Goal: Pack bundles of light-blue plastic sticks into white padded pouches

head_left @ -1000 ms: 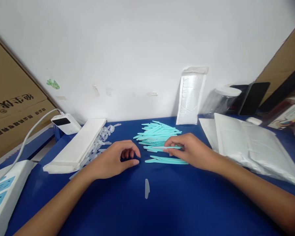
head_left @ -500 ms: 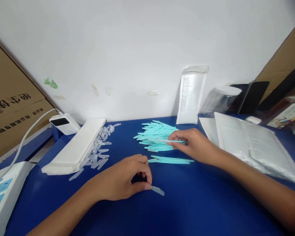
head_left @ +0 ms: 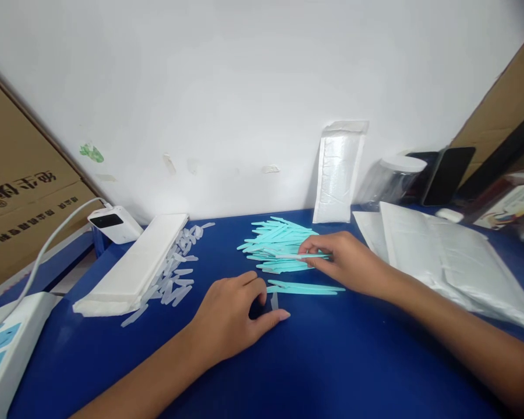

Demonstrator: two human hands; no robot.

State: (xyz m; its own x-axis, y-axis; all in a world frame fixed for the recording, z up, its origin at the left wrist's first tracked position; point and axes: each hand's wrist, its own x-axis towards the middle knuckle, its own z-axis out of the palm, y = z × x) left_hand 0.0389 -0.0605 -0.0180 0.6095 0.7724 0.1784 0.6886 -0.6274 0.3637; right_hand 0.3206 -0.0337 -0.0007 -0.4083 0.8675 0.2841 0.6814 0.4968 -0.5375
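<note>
My left hand rests low over the table, thumb stretched out and apart from the curled fingers. Just beyond the thumb, by the fingertips, is a small translucent blade cover; whether a finger touches it I cannot tell. My right hand pinches a turquoise eyebrow razor between thumb and fingers, its pale end pointing left. Under it lies a pile of turquoise eyebrow razors. A few more razors lie side by side in front of the pile.
Loose translucent covers lie beside a stack of white padded sheets on the left. Silvery bubble mailers lie at right; another mailer leans on the wall. A white device, power strip and jar stand around.
My left thumb has parted from the fingers, and the cover has gone from its pinch to beyond the thumb, turned more upright. My right hand stays over the pile with its razor.
</note>
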